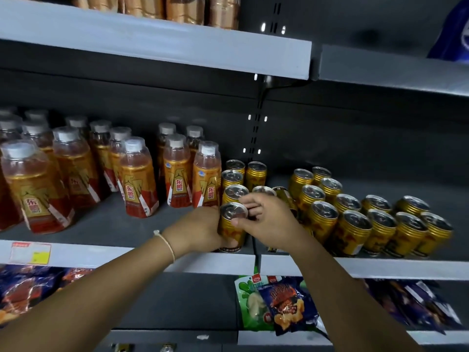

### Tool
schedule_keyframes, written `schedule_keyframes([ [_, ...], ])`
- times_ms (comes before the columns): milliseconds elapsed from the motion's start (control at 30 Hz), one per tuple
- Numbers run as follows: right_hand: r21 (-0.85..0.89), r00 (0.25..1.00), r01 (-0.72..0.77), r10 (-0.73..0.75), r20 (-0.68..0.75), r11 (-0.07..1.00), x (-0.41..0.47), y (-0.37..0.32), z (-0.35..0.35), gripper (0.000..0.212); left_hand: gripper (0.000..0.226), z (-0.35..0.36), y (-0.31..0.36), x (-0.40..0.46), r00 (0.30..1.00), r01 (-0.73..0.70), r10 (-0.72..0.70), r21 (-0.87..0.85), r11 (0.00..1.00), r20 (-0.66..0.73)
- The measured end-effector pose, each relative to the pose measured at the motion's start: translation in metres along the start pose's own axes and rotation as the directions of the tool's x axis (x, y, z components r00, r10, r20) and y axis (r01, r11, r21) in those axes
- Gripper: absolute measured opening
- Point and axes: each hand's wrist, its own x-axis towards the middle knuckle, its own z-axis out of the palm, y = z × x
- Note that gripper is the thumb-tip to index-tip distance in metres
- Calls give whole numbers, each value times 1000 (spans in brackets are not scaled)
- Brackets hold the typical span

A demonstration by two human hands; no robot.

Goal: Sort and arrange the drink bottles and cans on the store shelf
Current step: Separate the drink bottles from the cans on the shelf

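Amber drink bottles (138,179) with grey caps fill the left end of the shelf (106,224), standing in loose rows from the back wall toward the front edge, one cluster a little apart beside the cans. Just right of them, at the front edge near the shelf's middle seam, stands a gold can (231,224), upright, heading a short column of like cans (234,184) running back. The left hand (200,231) has its grip wrapped round the can's left side, while the right hand (269,219) pinches it near the rim, thumb on the front wall and fingers curled over the top. Further right, a block of gold cans (375,224) sits along the front edge, well apart from the bottles. The can is probably full, so fairly heavy for its size, stiff yet dentable, and its smooth metal wall would be slippery; the mid-body seems the safest place to hold, not the lid.
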Motion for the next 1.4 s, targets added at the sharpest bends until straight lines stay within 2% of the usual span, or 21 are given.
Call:
schedule_keyframes([
  [67, 14, 999, 22, -22, -32, 1000, 2, 1, -11, 43, 36, -22, 10, 1, 999, 28, -34, 186, 982, 25],
  [133, 41, 996, 35, -32, -86, 999, 6, 5, -29, 32, 36, -42, 23, 4, 998, 53, -41, 271, 961, -49],
  [267, 47, 992, -15, 20, -122, 999, 21, 18, -71, 23, 18, -61, 55, 20, 976, -28, 54, 129, 991, -209],
  [400, -26, 994, -39, 36, -104, 999, 40, 37, -98, 26, 12, -50, 80, 48, 975, -99, 115, 91, 991, -190],
  [467, -67, 996, -74, 71, -47, 995, 50, 45, -105, 33, 13, -41, 86, 63, 980, -104, 120, 107, 989, -158],
  [567, -224, 983, -97, 129, 132, 970, 60, 53, -113, 54, 10, -28, 88, 81, 990, -62, 75, 109, 992, -117],
  [700, -500, 934, 4, 176, 312, 866, 69, 55, -115, 81, 20, -14, 85, 98, 997, -6, 12, 67, 998, -83],
  [800, -584, 905, 48, 212, 368, 810, 80, 58, -112, 95, 26, -4, 83, 103, 993, 11, -6, 36, 999, -114],
  [1000, -581, 908, 62, 196, 370, 812, 88, 80, -104, 93, 34, 10, 77, 107, 984, -12, 19, 37, 999, -175],
  [1133, -573, 911, 85, 169, 376, 815, 92, 87, -108, 90, 47, 2, 78, 112, 995, 11, -8, 28, 1000, -99],
  [1300, -501, 892, 14, 215, 397, 865, 100, 89, -107, 82, 32, -13, 77, 121, 999, 44, -44, -42, 998, -5],
  [1400, -456, 887, -24, 230, 401, 890, 106, 90, -111, 73, 32, -9, 74, 125, 999, 42, -42, 5, 999, -7],
])
